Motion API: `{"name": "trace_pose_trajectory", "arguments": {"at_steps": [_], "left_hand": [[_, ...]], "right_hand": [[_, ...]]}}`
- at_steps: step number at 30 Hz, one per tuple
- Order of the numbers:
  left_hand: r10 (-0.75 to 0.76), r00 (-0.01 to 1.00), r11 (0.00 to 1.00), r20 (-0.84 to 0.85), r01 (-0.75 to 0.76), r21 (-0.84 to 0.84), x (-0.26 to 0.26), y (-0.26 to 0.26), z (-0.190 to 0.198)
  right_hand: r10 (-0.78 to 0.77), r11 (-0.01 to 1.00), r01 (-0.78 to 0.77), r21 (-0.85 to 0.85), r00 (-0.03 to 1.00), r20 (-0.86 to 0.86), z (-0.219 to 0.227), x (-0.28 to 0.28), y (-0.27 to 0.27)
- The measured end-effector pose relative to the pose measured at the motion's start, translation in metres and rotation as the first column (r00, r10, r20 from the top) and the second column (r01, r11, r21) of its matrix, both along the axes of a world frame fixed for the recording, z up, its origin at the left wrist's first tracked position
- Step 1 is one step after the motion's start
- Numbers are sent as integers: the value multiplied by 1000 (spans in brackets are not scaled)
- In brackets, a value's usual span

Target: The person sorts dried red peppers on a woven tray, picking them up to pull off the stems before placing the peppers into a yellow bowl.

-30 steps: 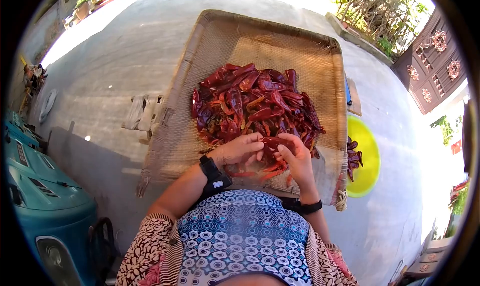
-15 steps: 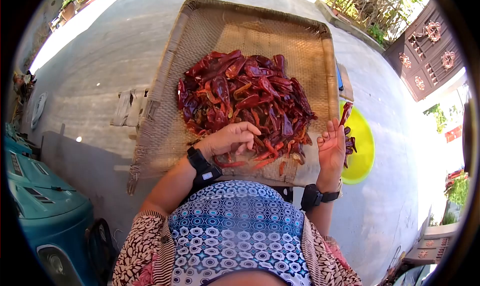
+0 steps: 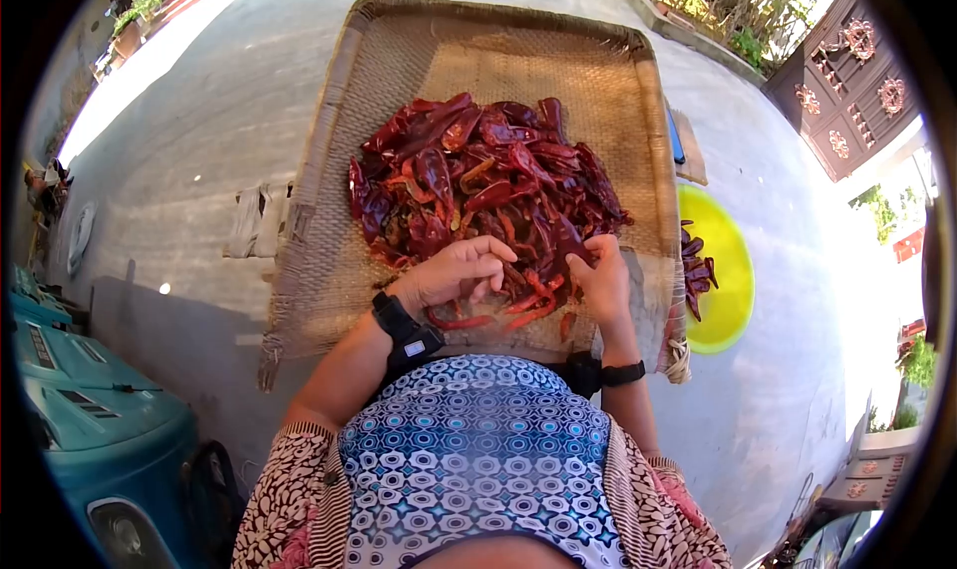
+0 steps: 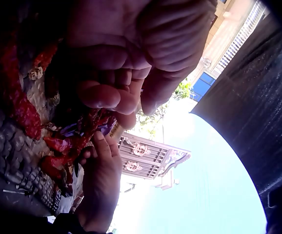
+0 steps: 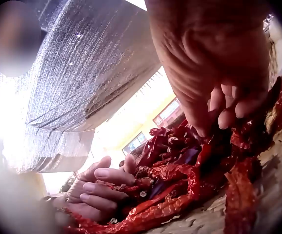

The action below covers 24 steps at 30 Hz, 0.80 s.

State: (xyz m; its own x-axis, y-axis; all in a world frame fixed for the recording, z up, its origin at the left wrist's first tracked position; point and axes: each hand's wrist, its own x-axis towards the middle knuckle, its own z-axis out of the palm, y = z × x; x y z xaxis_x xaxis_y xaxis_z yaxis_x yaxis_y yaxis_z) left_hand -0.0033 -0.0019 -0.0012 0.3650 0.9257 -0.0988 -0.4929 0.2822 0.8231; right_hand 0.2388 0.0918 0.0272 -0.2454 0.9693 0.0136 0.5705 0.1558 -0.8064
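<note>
Now that my right hand (image 3: 606, 288) is back from the yellow basin (image 3: 733, 280), it pinches a dark chili (image 3: 567, 238) at the woven tray's (image 3: 608, 81) heap (image 3: 488, 160); my left hand (image 3: 447, 272), loosely curled and holding nothing, stays close.

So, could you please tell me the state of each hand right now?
Left hand: open, fingers loosely curled, holding nothing visible.
Right hand: closed, pinching a dark red pepper.
</note>
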Motion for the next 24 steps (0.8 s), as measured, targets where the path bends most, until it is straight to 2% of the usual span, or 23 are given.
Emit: {"name": "trace_pose_trajectory", "arguments": {"at_steps": [1, 2, 3, 6, 7, 10, 14, 17, 20, 23, 24], "left_hand": [[-5, 1000, 1000, 5, 5, -2, -1, 1, -1], [-9, 1000, 1000, 10, 9, -4, -1, 1, -2], [-8, 1000, 1000, 10, 8, 2, -1, 1, -3], [0, 1000, 1000, 1, 0, 9, -1, 1, -1], [7, 1000, 1000, -7, -7, 7, -1, 0, 0], [21, 1000, 1000, -11, -21, 3, 1, -2, 5], [29, 999, 998, 15, -28, -49, -1, -1, -3], [-33, 999, 997, 17, 34, -73, -4, -1, -3], [-164, 986, 985, -38, 161, -69, -7, -1, 1], [-142, 989, 990, -52, 143, 13, -3, 0, -3], [-116, 992, 993, -52, 118, 24, -3, -1, 1]], "right_hand": [[-22, 997, 7, -73, 978, -207, -1, 2, 0], [-57, 989, -2, -145, 914, -402, -1, 3, -1], [-60, 995, 13, -94, 858, -510, 3, 3, -4], [21, 998, -51, -37, 817, -576, 19, 2, -16], [109, 986, -161, -29, 774, -624, 16, 2, -19], [381, 925, -361, 120, 868, -319, 10, -8, -26], [444, 891, -447, 74, 829, -340, 13, -21, -33], [382, 840, -505, -197, 809, -447, 9, -14, -32], [490, 805, -577, -139, 778, -394, 15, -8, -33], [438, 852, -510, -117, 817, -374, 20, 0, -30], [389, 874, -473, -111, 819, -422, 20, 6, -26]]}}
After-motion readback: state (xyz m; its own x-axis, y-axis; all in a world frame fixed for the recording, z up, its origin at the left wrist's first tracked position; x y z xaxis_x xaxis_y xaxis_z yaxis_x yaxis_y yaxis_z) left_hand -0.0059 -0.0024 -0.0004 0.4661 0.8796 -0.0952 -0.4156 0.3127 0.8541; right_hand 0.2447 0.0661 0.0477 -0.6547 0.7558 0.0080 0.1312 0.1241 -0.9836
